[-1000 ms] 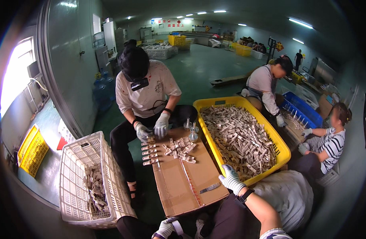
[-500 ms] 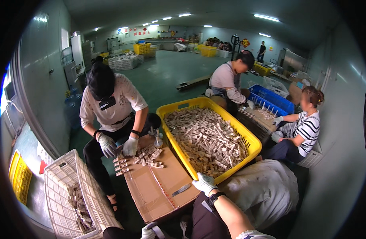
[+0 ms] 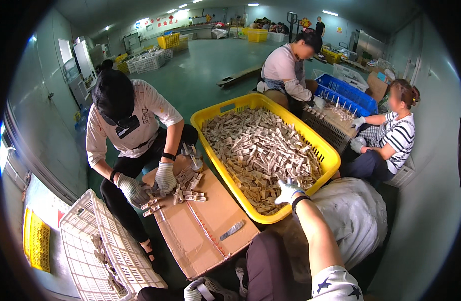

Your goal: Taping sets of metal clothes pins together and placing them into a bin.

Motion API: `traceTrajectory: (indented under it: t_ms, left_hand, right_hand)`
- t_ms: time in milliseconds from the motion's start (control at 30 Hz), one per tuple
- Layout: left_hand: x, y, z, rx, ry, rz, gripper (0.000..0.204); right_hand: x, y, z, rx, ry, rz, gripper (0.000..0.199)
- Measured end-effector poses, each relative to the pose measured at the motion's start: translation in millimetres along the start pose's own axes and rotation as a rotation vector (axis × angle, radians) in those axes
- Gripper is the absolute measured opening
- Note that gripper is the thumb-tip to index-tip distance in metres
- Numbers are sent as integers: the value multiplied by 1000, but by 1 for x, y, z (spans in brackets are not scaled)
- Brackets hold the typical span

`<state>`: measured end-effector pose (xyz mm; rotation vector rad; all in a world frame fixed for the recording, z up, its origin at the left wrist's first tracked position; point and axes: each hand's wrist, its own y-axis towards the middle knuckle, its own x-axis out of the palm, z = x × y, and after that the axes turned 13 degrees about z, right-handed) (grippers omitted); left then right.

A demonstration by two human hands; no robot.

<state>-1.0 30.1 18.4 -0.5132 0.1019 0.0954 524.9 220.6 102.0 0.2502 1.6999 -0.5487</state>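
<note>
My right hand (image 3: 289,191), in a white glove, reaches over the near end of a big yellow crate (image 3: 270,218) with its fingers spread. Under it lies a heap of small, flat, pale slotted pieces (image 3: 260,150) whose exact kind I cannot make out. Low at the bottom edge, my left hand (image 3: 193,292), gloved too, shows only in part beside a pale strap. Its fingers are hidden. A grey, blade-like strip (image 3: 232,230) rests on the cardboard (image 3: 210,226) in front of me.
Across the cardboard a co-worker (image 3: 135,115) in striped gloves handles pieces near a small pile (image 3: 190,183). A white crate (image 3: 90,251) stands at left. Two people sit at far right by a blue crate (image 3: 345,93). A white sack (image 3: 353,215) lies right of my arm.
My right hand has left the crate's near rim and moved forward and right over the heap, its fingers spreading. The view has shifted, and the co-worker's hands have drawn closer together.
</note>
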Motion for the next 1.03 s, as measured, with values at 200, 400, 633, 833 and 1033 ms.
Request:
traceTrajectory:
  t_ms: [200, 400, 633, 833, 1033]
  left_hand:
    - [13, -3, 25, -66, 61, 61, 34]
    - [17, 5, 26, -155, 115, 90, 38]
    - [14, 14, 13, -195, 89, 123, 37]
    - [18, 11, 23, -157, 135, 103, 38]
    - [13, 8, 22, -175, 29, 113, 35]
  right_hand:
    - [0, 53, -16, -113, -67, 42, 109]
    - [10, 124, -62, -253, -83, -32, 103]
    - [49, 176, -74, -208, -226, 207, 111]
    - [51, 134, -71, -442, -226, -25, 76]
    - [83, 154, -72, -253, -56, -402, 107]
